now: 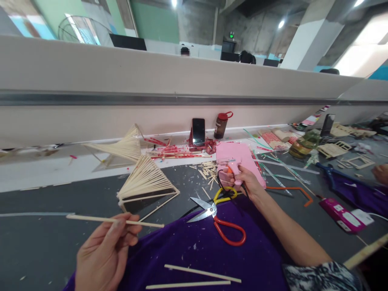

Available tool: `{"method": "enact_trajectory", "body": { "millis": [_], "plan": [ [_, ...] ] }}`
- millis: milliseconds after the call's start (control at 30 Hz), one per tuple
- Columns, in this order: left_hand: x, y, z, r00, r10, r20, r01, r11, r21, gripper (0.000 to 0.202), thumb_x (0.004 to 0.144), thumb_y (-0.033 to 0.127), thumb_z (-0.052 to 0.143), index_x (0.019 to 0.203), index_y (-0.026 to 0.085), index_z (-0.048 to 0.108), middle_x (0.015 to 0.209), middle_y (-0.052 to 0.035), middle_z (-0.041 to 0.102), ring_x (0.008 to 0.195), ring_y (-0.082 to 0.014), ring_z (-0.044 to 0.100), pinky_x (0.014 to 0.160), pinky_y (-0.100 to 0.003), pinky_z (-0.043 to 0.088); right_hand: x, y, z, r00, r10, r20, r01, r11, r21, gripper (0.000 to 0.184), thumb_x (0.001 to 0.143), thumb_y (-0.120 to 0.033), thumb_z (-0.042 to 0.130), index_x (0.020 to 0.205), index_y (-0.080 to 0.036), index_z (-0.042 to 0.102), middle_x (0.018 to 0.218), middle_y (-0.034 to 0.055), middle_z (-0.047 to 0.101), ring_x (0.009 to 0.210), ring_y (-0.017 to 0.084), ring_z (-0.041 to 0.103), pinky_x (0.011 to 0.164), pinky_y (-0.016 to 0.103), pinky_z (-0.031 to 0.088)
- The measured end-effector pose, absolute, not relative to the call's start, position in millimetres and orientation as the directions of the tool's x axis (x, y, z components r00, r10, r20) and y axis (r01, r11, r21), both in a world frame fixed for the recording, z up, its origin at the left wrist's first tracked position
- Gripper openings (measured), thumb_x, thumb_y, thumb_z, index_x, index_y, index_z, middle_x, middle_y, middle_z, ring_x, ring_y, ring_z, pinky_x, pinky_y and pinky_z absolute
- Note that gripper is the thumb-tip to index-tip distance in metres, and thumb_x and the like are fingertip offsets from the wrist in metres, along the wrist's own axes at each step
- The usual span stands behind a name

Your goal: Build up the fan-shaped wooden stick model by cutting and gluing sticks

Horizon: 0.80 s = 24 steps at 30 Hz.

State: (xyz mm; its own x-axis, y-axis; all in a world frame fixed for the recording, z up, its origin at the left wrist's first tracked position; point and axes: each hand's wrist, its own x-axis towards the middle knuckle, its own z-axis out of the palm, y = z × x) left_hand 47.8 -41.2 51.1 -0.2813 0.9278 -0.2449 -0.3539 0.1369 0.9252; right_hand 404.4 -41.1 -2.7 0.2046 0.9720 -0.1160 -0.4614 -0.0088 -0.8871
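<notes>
Beige stick [96, 219] across left grip [106, 244]

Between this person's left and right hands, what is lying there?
Scissors with blades apart, mostly on the purple cloth, lie between the left hand and the right hand in the head view.

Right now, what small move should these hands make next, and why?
Probably bring the pistol-shaped pink glue gun toward the thin pale wooden stick. The right hand grips the gun, the left hand holds the stick, and the two are apart; the fan-shaped pale wooden-stick structure stands just beyond the left hand.
</notes>
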Motion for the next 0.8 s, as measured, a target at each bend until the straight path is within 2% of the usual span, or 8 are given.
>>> {"method": "enact_trajectory", "body": {
  "millis": [100, 267, 500, 667, 800],
  "plan": [
    [45.6, -41.8, 48.5, -0.272, 0.931, -0.244, -0.354, 0.139, 0.925, 0.026, 0.050, 0.024, 0.080, 0.069, 0.014, 0.066, 0.065, -0.0004, 0.068, 0.051, -0.0095, 0.057, 0.040, -0.012, 0.046, 417.0, -35.7, -5.3, 0.252, 0.963, -0.092, -0.470, 0.039, -0.882, 0.036, 0.056, -0.008, 0.060, 0.091, -0.017, 0.056, 0.079, 0.0012, 0.068, 0.057, 0.010, 0.058, 0.050, 0.020, 0.044],
    [47.3, -41.3, 48.8, -0.273, 0.930, -0.246, -0.338, 0.146, 0.930, 0.021, 0.055, 0.023, 0.077, 0.071, 0.015, 0.066, 0.067, 0.0008, 0.068, 0.052, -0.0084, 0.058, 0.042, -0.011, 0.046, 426.4, -31.8, 0.9, 0.231, 0.971, -0.068, -0.501, 0.059, -0.863, 0.032, 0.059, -0.013, 0.055, 0.091, -0.018, 0.057, 0.089, 0.0033, 0.067, 0.072, 0.015, 0.061, 0.056, 0.023, 0.049],
    [48.3, -38.8, 48.3, -0.287, 0.914, -0.286, -0.321, 0.189, 0.928, 0.021, 0.056, 0.025, 0.077, 0.069, 0.014, 0.065, 0.070, -0.0007, 0.068, 0.052, -0.0082, 0.057, 0.042, -0.011, 0.045, 421.6, -26.9, 3.3, 0.211, 0.976, -0.052, -0.513, 0.065, -0.856, 0.044, 0.051, -0.002, 0.055, 0.091, -0.018, 0.059, 0.087, 0.0005, 0.067, 0.078, 0.015, 0.061, 0.064, 0.023, 0.051],
    [51.2, -41.0, 53.6, -0.293, 0.911, -0.290, -0.300, 0.201, 0.933, 0.009, 0.063, 0.019, 0.071, 0.068, 0.015, 0.065, 0.070, -0.0004, 0.067, 0.053, -0.0080, 0.057, 0.043, -0.011, 0.046, 423.1, -21.7, -1.7, 0.220, 0.974, -0.051, -0.526, 0.074, -0.847, 0.046, 0.050, -0.001, 0.055, 0.092, -0.017, 0.059, 0.093, 0.0006, 0.067, 0.080, 0.012, 0.061, 0.067, 0.019, 0.051],
    [55.4, -42.0, 61.1, -0.318, 0.896, -0.311, -0.262, 0.232, 0.937, 0.003, 0.067, 0.012, 0.065, 0.067, 0.014, 0.064, 0.069, -0.0001, 0.067, 0.052, -0.0071, 0.057, 0.043, -0.010, 0.045, 426.3, -18.5, -7.2, 0.234, 0.970, -0.067, -0.530, 0.070, -0.845, 0.045, 0.054, -0.006, 0.056, 0.097, -0.018, 0.058, 0.097, 0.0012, 0.066, 0.079, 0.012, 0.062, 0.062, 0.019, 0.051]
  ]
}}
